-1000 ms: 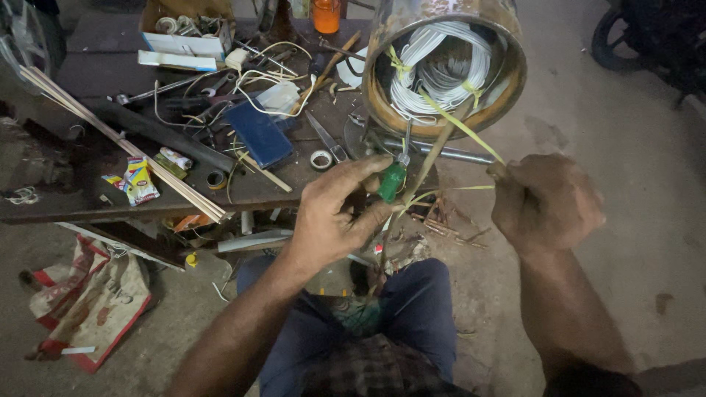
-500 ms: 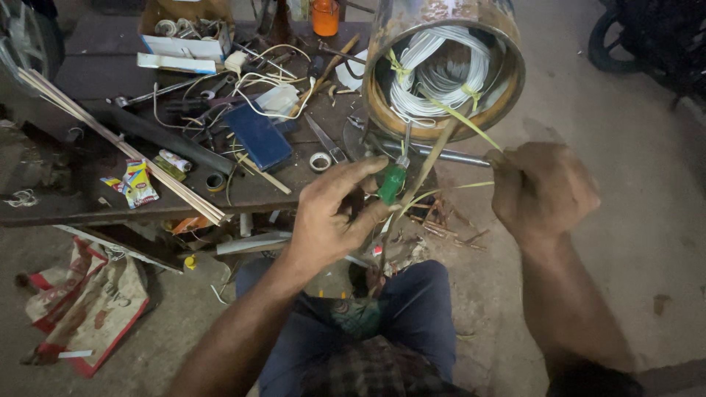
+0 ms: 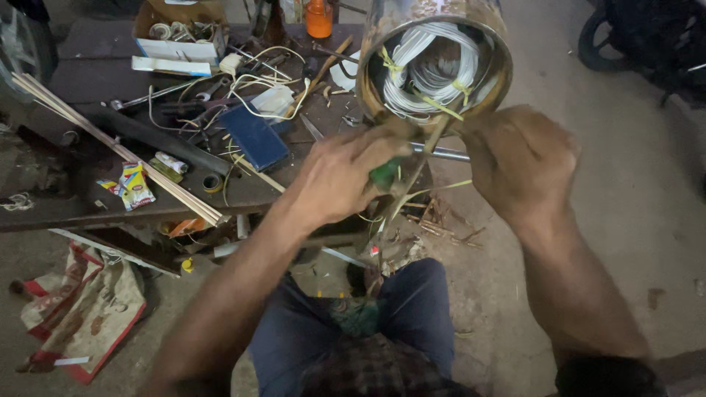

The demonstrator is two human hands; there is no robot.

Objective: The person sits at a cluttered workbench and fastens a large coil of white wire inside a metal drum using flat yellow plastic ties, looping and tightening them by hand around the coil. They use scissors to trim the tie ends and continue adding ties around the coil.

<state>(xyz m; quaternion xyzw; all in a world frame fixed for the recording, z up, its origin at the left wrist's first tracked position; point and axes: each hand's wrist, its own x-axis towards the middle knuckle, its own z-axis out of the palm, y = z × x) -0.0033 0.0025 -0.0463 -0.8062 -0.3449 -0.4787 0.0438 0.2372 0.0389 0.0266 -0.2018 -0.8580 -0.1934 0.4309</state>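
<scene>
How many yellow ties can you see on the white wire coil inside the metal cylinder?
3 show on the white wire coil in the metal cylinder: one at upper left, one at right, one at lower middle. More may be hidden behind both hands.

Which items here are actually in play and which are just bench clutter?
In play:
- left hand gripping a green-handled tool
- right hand at a yellow tie strip
- metal cylinder holding the white wire winding

Lying about:
- blue flat case
- orange bottle
- bundle of thin sticks
- tape roll
- cardboard box
- loose white cable
</scene>
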